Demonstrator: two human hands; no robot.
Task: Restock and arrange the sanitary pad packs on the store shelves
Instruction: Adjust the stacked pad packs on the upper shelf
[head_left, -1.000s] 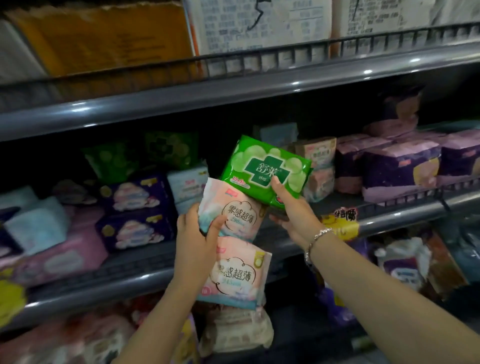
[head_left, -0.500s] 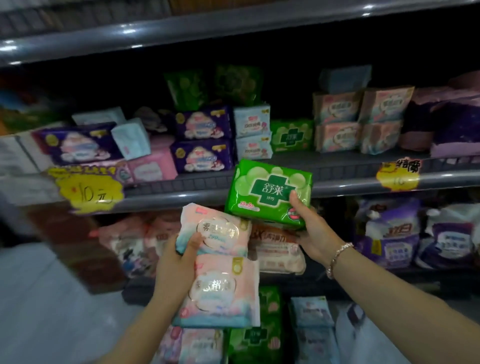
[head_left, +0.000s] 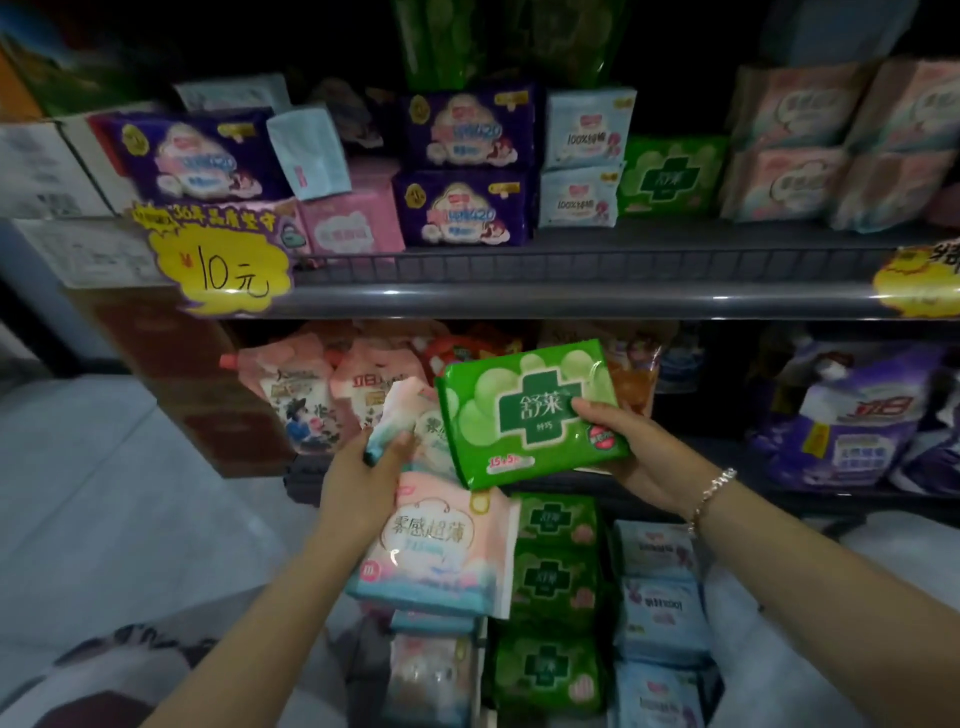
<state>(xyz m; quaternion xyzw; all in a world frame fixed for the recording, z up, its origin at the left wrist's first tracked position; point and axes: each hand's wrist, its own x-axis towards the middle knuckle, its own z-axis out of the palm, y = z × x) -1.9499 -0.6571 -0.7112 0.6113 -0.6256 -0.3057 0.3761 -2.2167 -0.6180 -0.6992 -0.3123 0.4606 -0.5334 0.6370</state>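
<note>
Shelf (head_left: 571, 299) at mid-height carries the stock: purple packs (head_left: 467, 166) stacked two high at centre, pale blue packs (head_left: 584, 166) just beside them on the right, then one green shelved pack (head_left: 670, 176), then pink-and-teal packs (head_left: 810, 150) stacked at far right. Yellow price tag (head_left: 223, 270) hangs over the shelf's front rail at left.

Right hand (head_left: 639, 452) grips a green pack (head_left: 530, 415) by its right end, thumb on the face, fingers curled behind; the pack is tilted, held in front of the lower shelf, below the rail.

Left hand (head_left: 363, 478) holds two pink packs (head_left: 441, 540), fingers wrapped round the upper one; the lower one hangs against the wrist. The green pack's left edge overlaps them.

Below the hands, an open container, edges not clear, holds more green packs (head_left: 550, 587) in a column and blue packs (head_left: 660, 613) beside it.

Lower shelf holds pouches (head_left: 317, 400) at left and purple bags (head_left: 852, 431) at right. Pale floor (head_left: 104, 493) lies open to the left.
</note>
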